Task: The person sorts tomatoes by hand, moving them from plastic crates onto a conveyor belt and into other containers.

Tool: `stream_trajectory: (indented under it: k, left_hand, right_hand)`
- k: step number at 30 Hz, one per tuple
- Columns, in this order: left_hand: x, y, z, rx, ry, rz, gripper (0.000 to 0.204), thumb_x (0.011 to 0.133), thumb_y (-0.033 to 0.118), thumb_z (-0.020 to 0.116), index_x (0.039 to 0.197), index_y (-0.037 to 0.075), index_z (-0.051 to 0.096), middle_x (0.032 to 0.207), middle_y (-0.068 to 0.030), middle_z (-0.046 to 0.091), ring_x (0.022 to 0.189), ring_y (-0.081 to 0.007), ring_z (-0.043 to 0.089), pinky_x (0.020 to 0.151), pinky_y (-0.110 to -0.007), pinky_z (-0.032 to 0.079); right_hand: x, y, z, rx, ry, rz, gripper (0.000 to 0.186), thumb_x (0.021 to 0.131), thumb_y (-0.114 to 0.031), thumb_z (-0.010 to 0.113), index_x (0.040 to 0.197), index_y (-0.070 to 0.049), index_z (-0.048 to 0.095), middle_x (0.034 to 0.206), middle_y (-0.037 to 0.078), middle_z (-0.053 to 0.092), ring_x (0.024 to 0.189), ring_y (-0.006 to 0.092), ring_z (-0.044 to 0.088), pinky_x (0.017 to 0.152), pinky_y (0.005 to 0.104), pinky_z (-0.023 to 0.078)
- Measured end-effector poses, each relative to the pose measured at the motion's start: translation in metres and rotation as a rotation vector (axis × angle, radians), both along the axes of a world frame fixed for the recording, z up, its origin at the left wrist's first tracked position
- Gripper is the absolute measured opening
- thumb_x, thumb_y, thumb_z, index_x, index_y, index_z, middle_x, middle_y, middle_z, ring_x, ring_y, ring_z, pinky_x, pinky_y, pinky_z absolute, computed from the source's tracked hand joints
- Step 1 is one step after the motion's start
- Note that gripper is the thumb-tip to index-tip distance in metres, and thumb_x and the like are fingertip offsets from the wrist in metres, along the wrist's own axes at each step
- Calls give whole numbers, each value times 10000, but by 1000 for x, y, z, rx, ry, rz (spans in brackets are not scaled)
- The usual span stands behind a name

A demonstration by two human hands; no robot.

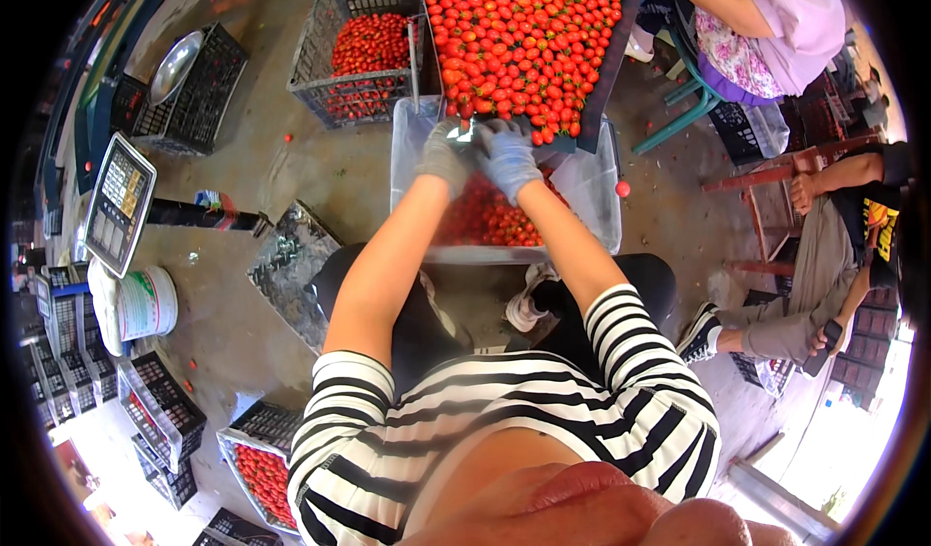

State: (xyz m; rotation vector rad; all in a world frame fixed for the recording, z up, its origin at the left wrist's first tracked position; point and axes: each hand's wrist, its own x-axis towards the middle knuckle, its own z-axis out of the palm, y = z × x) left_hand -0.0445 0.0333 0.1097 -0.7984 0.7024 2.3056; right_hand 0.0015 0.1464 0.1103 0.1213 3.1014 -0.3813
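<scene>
My left hand (443, 158), in a grey glove, and my right hand (509, 163), in a pale blue glove, are at the lower end of a sloping tray (608, 71) loaded with red cherry tomatoes (514, 32). Both hands look open, fingers slightly curled at the tray's lip; any fruit under the fingertips is hidden. Below them, between my knees and the tray, a translucent plastic bin (596, 216) holds a heap of red tomatoes (485, 216), partly blurred.
Black crates (320, 90) with tomatoes stand behind and lower left. A scale display (118, 202), white bucket (144, 302) and scuffed board (291, 274) are left. A person in pink (786, 22) sits upper right; another person's leg (805, 284) and a red stool (761, 226) are right.
</scene>
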Motion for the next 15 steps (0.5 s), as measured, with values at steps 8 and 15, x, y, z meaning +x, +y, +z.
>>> stream_trajectory:
  k: [8,15]
  left_hand:
    - [-2,-1,0,-67,50,-87,283,805,266,570,1024,91,530,957,-111,541,889,-303,543,851,-513,421]
    - [0,-5,5,-77,54,-91,236,804,255,569,943,71,518,932,-96,539,888,-292,551,827,-517,428]
  right_hand:
    - [-12,89,-5,-101,537,-374,488,764,-330,626,1199,-130,533,1311,173,384,1181,405,360,991,495,312]
    - [13,38,-24,182,473,-178,447,755,-357,615,1160,-172,577,1271,138,440,1172,357,386,999,495,298]
